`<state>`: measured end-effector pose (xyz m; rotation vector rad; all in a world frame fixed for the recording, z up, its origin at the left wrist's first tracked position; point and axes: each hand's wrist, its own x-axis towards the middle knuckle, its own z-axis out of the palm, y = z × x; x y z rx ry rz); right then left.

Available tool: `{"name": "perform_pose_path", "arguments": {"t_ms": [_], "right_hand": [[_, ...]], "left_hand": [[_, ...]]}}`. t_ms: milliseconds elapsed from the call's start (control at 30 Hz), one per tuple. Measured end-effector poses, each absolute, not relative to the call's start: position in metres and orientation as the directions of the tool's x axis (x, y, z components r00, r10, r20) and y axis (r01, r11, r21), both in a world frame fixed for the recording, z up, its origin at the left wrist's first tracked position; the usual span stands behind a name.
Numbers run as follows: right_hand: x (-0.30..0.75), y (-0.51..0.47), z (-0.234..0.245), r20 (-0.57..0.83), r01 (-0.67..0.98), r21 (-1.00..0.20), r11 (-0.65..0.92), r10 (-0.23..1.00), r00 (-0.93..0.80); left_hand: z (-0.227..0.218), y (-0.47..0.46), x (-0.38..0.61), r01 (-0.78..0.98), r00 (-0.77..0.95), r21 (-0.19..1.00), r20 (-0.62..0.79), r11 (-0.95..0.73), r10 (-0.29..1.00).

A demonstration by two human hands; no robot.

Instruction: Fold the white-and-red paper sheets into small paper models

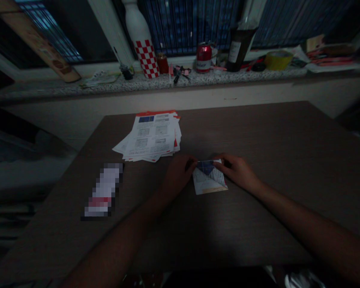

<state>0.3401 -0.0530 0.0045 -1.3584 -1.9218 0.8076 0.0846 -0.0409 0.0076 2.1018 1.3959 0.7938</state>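
Observation:
A small folded sheet of printed paper (pixel 210 181) lies on the dark wooden table (pixel 258 136), with flaps folded into a blue triangle near its top edge. My left hand (pixel 178 175) pinches its upper left corner with the fingers curled. My right hand (pixel 237 172) presses and grips the upper right corner, fingers bent over the fold. Both forearms reach in from the bottom of the view.
A stack of printed leaflets (pixel 151 136) lies beyond my left hand. A blurred-out flat object (pixel 103 191) rests at the table's left. The stone windowsill (pixel 168 82) behind holds a checkered bottle (pixel 143 44), a red can (pixel 203 58), a dark bottle (pixel 239 44) and a tape roll (pixel 277 60).

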Motion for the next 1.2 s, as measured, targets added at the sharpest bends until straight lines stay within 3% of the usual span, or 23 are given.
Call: {"name": "perform_pose_path", "arguments": {"t_ms": [133, 267, 1200], "right_hand": [[0.339, -0.049, 0.003, 0.318, 0.604, -0.654, 0.455, 0.89, -0.325], [0.34, -0.045, -0.001, 0.329, 0.664, -0.582, 0.469, 0.883, -0.335], [0.342, -0.038, -0.005, 0.293, 0.662, -0.588, 0.465, 0.885, -0.362]], "left_hand": [[0.001, -0.038, 0.086, 0.716, 0.372, 0.536, 0.25, -0.448, 0.894], [0.001, -0.037, 0.087, 0.725, 0.376, 0.531, 0.228, -0.438, 0.898], [0.003, -0.033, 0.093, 0.762, 0.355, 0.503, 0.203, -0.408, 0.912]]}}
